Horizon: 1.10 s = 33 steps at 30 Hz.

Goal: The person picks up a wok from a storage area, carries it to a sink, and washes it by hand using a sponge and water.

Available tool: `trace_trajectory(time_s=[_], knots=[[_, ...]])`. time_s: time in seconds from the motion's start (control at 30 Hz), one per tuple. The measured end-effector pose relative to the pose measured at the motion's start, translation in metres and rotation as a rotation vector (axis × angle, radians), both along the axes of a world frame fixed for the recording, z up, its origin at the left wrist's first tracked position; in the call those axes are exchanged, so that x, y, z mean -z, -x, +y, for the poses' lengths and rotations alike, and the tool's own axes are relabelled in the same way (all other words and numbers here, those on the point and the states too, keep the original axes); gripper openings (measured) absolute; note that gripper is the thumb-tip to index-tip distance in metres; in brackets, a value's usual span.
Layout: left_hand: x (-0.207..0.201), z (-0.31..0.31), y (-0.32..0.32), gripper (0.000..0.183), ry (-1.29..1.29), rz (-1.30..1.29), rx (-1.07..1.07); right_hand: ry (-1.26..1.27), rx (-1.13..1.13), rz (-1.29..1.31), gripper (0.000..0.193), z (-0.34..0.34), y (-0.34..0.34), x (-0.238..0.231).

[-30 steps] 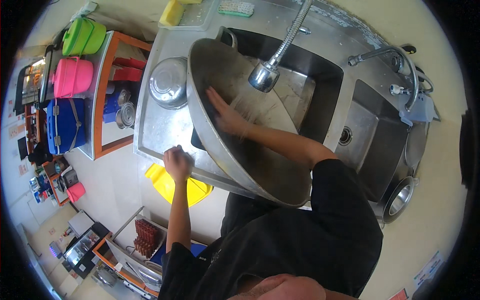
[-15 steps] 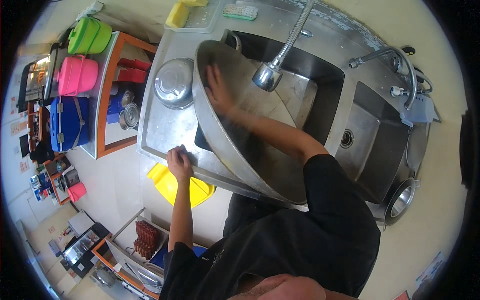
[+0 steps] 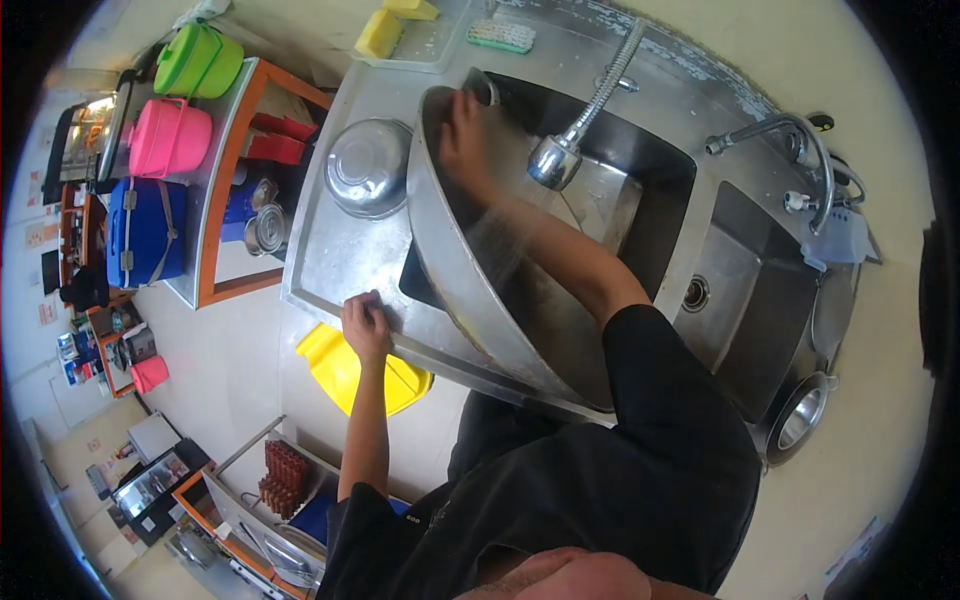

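Note:
A large steel basin (image 3: 470,300) leans tilted in the left sink (image 3: 640,170), its rim reaching over the counter. My right hand (image 3: 465,140) presses on the basin's inner wall near its far rim, blurred; whether it holds a scrubber is not visible. Water sprays from the hose faucet head (image 3: 555,160) onto my right forearm and the basin. My left hand (image 3: 365,325) has its fingers curled over the front edge of the steel counter (image 3: 330,260), just left of the basin's rim.
An upturned small steel bowl (image 3: 368,168) sits on the counter left of the basin. Yellow sponges (image 3: 378,35) and a green scrubber (image 3: 500,35) lie behind the sink. Second faucet (image 3: 770,130) over the right sink (image 3: 750,300). Yellow bin (image 3: 345,375) on the floor; pink bucket (image 3: 170,135) at left.
My right hand has slid from the middle of the basin's inside up to its far rim. The basin has tipped a little more upright. My left hand stays put.

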State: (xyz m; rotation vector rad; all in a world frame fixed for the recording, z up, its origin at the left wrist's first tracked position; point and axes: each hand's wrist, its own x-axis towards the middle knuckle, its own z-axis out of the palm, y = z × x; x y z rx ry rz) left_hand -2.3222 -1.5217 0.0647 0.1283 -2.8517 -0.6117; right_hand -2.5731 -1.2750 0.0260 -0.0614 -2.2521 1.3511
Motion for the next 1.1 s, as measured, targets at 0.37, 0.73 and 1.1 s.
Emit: trace_trajectory(time_s=[0.37, 0.73, 1.1], knots=[[-0.004, 0.001, 0.000, 0.014, -0.009, 0.018, -0.014, 0.213, -0.062, -0.189, 0.061, 0.063, 0.011, 0.067], [-0.003, 0.002, 0.005, 0.014, -0.039, -0.004, 0.019, 0.231, -0.734, -0.353, 0.064, 0.030, -0.157, 0.013], [-0.004, 0.007, 0.000, 0.013, 0.029, -0.022, -0.018, 0.644, -1.057, -0.226, 0.059, 0.057, -0.202, -0.133]])
